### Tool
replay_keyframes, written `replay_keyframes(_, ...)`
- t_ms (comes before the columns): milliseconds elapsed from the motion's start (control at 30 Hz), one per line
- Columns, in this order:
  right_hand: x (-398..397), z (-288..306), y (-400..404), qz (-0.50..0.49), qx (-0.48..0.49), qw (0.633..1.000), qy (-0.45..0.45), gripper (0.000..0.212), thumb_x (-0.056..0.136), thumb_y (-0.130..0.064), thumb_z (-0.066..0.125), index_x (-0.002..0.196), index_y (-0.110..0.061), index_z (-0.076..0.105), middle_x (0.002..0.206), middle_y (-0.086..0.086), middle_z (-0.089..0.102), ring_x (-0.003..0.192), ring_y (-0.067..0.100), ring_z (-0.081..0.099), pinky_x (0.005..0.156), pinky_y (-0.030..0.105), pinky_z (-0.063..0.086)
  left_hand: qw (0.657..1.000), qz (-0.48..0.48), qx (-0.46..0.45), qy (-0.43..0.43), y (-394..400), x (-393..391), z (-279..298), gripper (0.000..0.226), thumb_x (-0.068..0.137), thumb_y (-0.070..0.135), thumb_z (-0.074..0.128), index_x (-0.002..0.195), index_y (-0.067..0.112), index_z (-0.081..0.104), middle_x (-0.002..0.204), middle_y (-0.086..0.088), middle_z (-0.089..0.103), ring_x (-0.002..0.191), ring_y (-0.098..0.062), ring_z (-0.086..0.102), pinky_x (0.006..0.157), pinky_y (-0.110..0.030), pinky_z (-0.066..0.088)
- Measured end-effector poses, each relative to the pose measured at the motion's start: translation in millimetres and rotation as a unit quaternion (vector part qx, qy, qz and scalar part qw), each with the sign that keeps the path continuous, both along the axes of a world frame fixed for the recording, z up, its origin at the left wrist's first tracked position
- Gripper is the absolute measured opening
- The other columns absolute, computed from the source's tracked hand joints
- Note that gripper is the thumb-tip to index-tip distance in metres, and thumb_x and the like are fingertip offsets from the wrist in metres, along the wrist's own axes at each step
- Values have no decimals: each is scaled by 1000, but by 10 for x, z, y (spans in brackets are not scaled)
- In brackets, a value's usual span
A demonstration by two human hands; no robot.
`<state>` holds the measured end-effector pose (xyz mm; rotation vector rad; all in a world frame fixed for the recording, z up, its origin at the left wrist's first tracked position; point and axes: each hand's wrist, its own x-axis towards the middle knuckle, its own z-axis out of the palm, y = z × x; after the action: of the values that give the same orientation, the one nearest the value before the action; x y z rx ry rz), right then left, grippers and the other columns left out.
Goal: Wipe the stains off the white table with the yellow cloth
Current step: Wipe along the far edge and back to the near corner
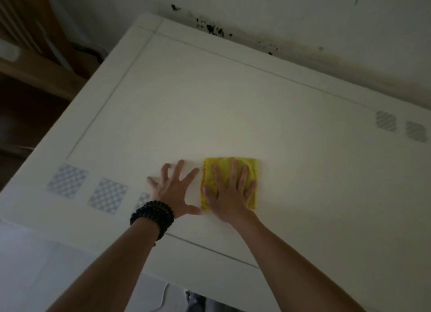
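Note:
A folded yellow cloth (250,171) lies flat on the white table (210,106), near its front middle. My right hand (229,192) rests palm down on the cloth with the fingers spread, pressing it to the surface. My left hand (175,190) sits just left of the cloth, fingers splayed on the bare tabletop, touching nothing else. A black bead bracelet (152,216) wraps my left wrist. No distinct stain shows on the tabletop around the cloth in this dim light.
Grey patterned squares are printed on the table at the front left (67,181) and the far right (386,121). The wall (303,20) behind the table carries black splatter marks (212,28). Wooden furniture (35,62) stands off the table's left edge.

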<state>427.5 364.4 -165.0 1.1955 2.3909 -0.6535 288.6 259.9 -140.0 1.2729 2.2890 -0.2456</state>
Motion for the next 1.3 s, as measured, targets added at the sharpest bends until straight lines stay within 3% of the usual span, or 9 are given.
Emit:
replay_keyframes(467, -1451, -93, 849, 23, 17, 999, 15, 73, 94, -74, 18, 157, -47, -8, 163, 5, -33, 146, 38, -35, 110, 71, -19, 998, 40, -37, -5, 338, -1324, 22, 115, 55, 81, 65, 145, 53, -1, 158, 3, -16, 144, -34, -8, 106, -68, 22)
replay_keyframes(533, -1460, -125, 750, 11, 45, 998, 50, 76, 88, -76, 11, 157, -46, -1, 166, 6, -26, 148, 39, -30, 110, 71, -17, 998, 46, -32, 6, 309, -1522, 5, 114, 53, 82, 64, 143, 56, 0, 158, 4, -15, 143, -32, -5, 104, -65, 26)
replay_keyframes(600, -1393, -135, 524, 9, 58, 995, 75, 73, 90, -74, 15, 157, -47, 3, 167, 6, -24, 149, 37, -29, 109, 70, -19, 999, 38, -19, 15, 266, -1648, -11, 113, 53, 83, 62, 143, 56, 0, 158, 5, -14, 143, -30, -2, 104, -62, 28)
replay_keyframes(733, -1317, -34, -55, 8, 13, 999, 42, 70, 96, -71, 26, 155, -51, -5, 157, 0, -41, 142, 30, -42, 107, 63, -30, 1000, 6, -18, 10, 142, -1713, 20, 115, 55, 84, 61, 146, 52, -2, 159, 3, -17, 145, -29, -4, 106, -56, 28)
replay_keyframes(1100, -1926, -84, 49, -66, 45, 996, 34, 68, 97, -70, 22, 157, -49, -5, 164, 3, -33, 146, 36, -36, 109, 68, -23, 999, -42, -10, 4, -122, -1920, -21, 118, 54, 83, 62, 148, 48, 0, 160, 2, -17, 145, -27, -7, 108, -55, 22)
replay_keyframes(1300, -1980, -53, -1044, -94, 38, 994, 43, 68, 97, -68, 27, 155, -51, -3, 164, 0, -32, 145, 33, -38, 111, 67, -23, 997, -71, -6, -1, -849, -2272, -15, 119, 53, 85, 61, 148, 48, -2, 158, 1, -18, 144, -28, -8, 109, -55, 23)
